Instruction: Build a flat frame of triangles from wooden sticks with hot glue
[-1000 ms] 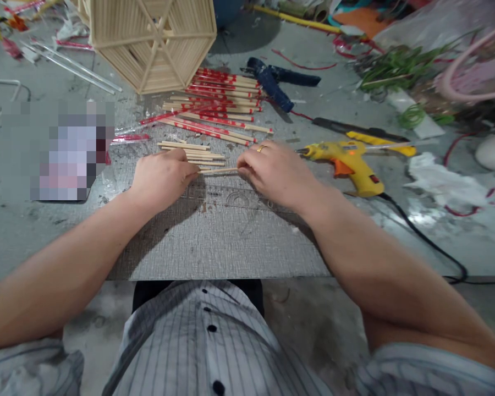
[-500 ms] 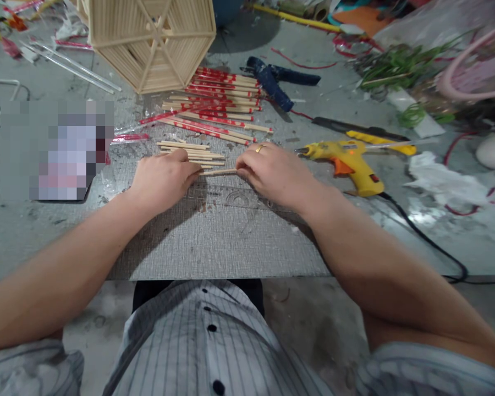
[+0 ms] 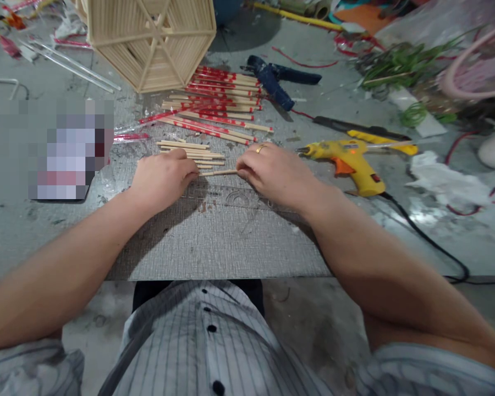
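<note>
Between my hands lies a thin wooden stick (image 3: 218, 173), level and just behind a clear plastic ruler (image 3: 235, 197). My left hand (image 3: 161, 175) is closed on the stick's left end, fingertips pinched together. The other end is in the closed fingers of my right hand (image 3: 274, 171), which wears a ring. Several short plain sticks (image 3: 202, 155) lie side by side right behind, partly covered by my left hand. Farther back is a pile of wooden chopsticks (image 3: 226, 104) with red printed ends.
A hexagonal structure of wooden sticks (image 3: 157, 47) stands at the back. To my right lie a yellow glue gun (image 3: 355, 162) with a black cord, a utility knife (image 3: 363, 129) and crumpled white tissue (image 3: 441, 179). A blurred-out phone (image 3: 68, 159) is on the left.
Both hands stay almost where they were, still at the two ends of the stick. My left fingertips have shifted very slightly left.
</note>
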Action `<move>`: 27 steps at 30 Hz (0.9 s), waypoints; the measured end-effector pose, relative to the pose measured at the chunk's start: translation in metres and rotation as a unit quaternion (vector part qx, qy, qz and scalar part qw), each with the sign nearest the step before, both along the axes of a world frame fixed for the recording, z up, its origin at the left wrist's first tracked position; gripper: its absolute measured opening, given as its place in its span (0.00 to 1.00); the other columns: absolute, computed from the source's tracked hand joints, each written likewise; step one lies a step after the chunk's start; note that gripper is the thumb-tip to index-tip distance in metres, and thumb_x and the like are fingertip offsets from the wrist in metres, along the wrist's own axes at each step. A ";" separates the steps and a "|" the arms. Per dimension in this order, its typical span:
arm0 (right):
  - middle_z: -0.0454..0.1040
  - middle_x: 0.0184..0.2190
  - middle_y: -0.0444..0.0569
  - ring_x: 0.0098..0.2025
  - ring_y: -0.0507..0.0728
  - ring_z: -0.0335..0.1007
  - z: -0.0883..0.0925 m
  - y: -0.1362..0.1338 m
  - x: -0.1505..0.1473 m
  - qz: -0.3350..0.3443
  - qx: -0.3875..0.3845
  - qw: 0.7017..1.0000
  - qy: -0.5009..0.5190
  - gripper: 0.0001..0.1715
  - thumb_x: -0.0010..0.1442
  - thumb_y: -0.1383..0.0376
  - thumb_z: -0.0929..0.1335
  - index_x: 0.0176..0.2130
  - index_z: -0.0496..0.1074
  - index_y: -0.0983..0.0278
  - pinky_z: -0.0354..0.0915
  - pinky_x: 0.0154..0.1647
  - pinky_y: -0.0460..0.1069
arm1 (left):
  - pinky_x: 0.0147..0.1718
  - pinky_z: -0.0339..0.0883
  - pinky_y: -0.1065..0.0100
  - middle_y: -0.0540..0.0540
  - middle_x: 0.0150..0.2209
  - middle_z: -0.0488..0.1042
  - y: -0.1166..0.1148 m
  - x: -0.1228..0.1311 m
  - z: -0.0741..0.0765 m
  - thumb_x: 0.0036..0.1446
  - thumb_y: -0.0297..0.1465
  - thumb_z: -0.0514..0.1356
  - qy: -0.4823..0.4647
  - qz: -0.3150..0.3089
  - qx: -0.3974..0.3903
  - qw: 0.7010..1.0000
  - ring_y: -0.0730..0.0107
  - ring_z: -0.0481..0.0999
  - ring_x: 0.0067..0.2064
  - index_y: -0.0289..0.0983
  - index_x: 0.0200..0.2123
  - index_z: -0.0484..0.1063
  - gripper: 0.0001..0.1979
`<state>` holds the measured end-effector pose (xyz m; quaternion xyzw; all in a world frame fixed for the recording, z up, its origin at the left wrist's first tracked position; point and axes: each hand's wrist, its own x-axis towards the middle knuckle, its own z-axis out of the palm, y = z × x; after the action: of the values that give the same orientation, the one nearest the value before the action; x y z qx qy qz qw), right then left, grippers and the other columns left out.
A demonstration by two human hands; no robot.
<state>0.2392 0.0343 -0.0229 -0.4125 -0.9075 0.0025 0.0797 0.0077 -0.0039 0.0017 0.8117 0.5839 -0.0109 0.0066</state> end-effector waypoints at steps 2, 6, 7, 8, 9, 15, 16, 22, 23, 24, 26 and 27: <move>0.75 0.37 0.53 0.42 0.60 0.69 0.000 0.000 0.000 -0.002 -0.006 1.000 -0.003 0.09 0.65 0.67 0.62 0.36 0.71 0.62 0.61 0.39 0.52 | 0.31 0.65 0.65 0.45 0.44 0.78 0.000 0.000 0.000 0.66 0.33 0.54 0.005 0.003 -0.002 1.000 0.58 0.78 0.44 0.42 0.43 0.80 0.14; 0.74 0.38 0.53 0.42 0.60 0.69 0.000 0.000 -0.001 -0.006 -0.004 1.000 -0.004 0.10 0.65 0.68 0.62 0.36 0.71 0.62 0.61 0.37 0.52 | 0.31 0.65 0.65 0.44 0.44 0.78 0.000 0.000 0.000 0.66 0.33 0.54 -0.002 0.003 0.001 1.000 0.59 0.78 0.43 0.42 0.42 0.80 0.14; 0.75 0.38 0.53 0.42 0.60 0.69 -0.001 0.000 -0.001 -0.006 -0.003 1.000 -0.003 0.10 0.65 0.68 0.62 0.36 0.71 0.61 0.61 0.37 0.53 | 0.31 0.65 0.65 0.45 0.44 0.78 0.000 -0.001 0.000 0.66 0.33 0.54 -0.007 0.001 0.002 1.000 0.59 0.78 0.43 0.42 0.42 0.80 0.14; 0.75 0.37 0.53 0.42 0.60 0.69 -0.001 0.000 -0.001 -0.006 -0.001 1.000 -0.003 0.10 0.65 0.68 0.61 0.36 0.71 0.61 0.61 0.37 0.53 | 0.31 0.65 0.65 0.45 0.44 0.78 0.000 -0.001 0.000 0.66 0.33 0.54 -0.011 0.000 0.003 1.000 0.59 0.78 0.43 0.42 0.42 0.80 0.14; 0.75 0.37 0.53 0.42 0.60 0.69 -0.002 0.000 -0.001 -0.005 0.000 1.000 -0.002 0.11 0.66 0.68 0.61 0.36 0.72 0.61 0.61 0.37 0.53 | 0.31 0.65 0.65 0.45 0.44 0.78 0.000 -0.001 0.000 0.66 0.33 0.54 -0.013 0.001 0.003 1.000 0.59 0.78 0.43 0.42 0.42 0.80 0.14; 0.75 0.38 0.54 0.43 0.61 0.69 0.000 -0.001 0.000 -0.001 -0.006 1.000 -0.002 0.13 0.67 0.67 0.60 0.37 0.72 0.61 0.62 0.37 0.53 | 0.35 0.68 0.64 0.44 0.44 0.77 0.000 0.000 0.002 0.65 0.32 0.54 -0.025 0.010 -0.013 1.000 0.59 0.78 0.44 0.41 0.42 0.81 0.14; 0.76 0.39 0.54 0.43 0.61 0.69 0.001 -0.001 0.001 0.002 -0.008 1.000 -0.003 0.14 0.67 0.67 0.60 0.37 0.73 0.61 0.62 0.38 0.53 | 0.36 0.68 0.64 0.44 0.44 0.77 0.000 0.000 0.002 0.65 0.33 0.54 -0.025 0.009 -0.014 1.000 0.59 0.78 0.44 0.41 0.42 0.81 0.14; 0.75 0.41 0.56 0.45 0.62 0.69 0.006 -0.001 0.001 0.003 -0.035 0.999 -0.010 0.13 0.67 0.67 0.60 0.40 0.74 0.62 0.61 0.38 0.53 | 0.36 0.69 0.65 0.43 0.44 0.77 0.000 -0.001 0.000 0.65 0.34 0.53 -0.028 0.010 -0.014 0.999 0.60 0.78 0.43 0.40 0.43 0.80 0.15; 0.75 0.42 0.56 0.46 0.63 0.69 0.007 -0.001 0.001 0.002 -0.039 0.999 -0.013 0.13 0.67 0.67 0.60 0.40 0.74 0.63 0.62 0.38 0.53 | 0.36 0.69 0.65 0.43 0.44 0.77 0.001 -0.001 -0.001 0.65 0.34 0.53 -0.031 0.010 -0.013 0.999 0.60 0.78 0.43 0.40 0.43 0.80 0.15; 0.76 0.42 0.56 0.46 0.63 0.70 0.007 -0.001 0.001 0.001 -0.040 0.999 -0.015 0.14 0.67 0.67 0.60 0.40 0.74 0.63 0.62 0.38 0.53 | 0.36 0.69 0.65 0.44 0.44 0.77 0.001 -0.002 -0.001 0.65 0.34 0.53 -0.033 0.009 -0.012 0.999 0.60 0.77 0.43 0.40 0.43 0.80 0.15; 0.76 0.42 0.55 0.46 0.62 0.70 0.007 -0.002 0.000 -0.005 -0.038 0.999 -0.014 0.14 0.67 0.67 0.60 0.40 0.74 0.62 0.62 0.38 0.53 | 0.36 0.69 0.65 0.44 0.43 0.77 0.001 -0.002 -0.001 0.65 0.34 0.53 -0.034 0.007 -0.009 0.999 0.60 0.77 0.43 0.40 0.42 0.80 0.15; 0.76 0.42 0.55 0.46 0.62 0.70 0.007 -0.002 0.000 -0.008 -0.036 0.999 -0.012 0.14 0.67 0.66 0.60 0.40 0.74 0.62 0.62 0.39 0.53 | 0.36 0.69 0.65 0.44 0.43 0.77 0.001 -0.002 -0.001 0.66 0.34 0.53 -0.033 0.007 -0.009 0.999 0.60 0.77 0.43 0.40 0.43 0.80 0.15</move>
<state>0.2395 0.0324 -0.0158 -0.4221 -0.9045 0.0292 0.0538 0.0061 -0.0031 0.0008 0.8077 0.5886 0.0108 0.0329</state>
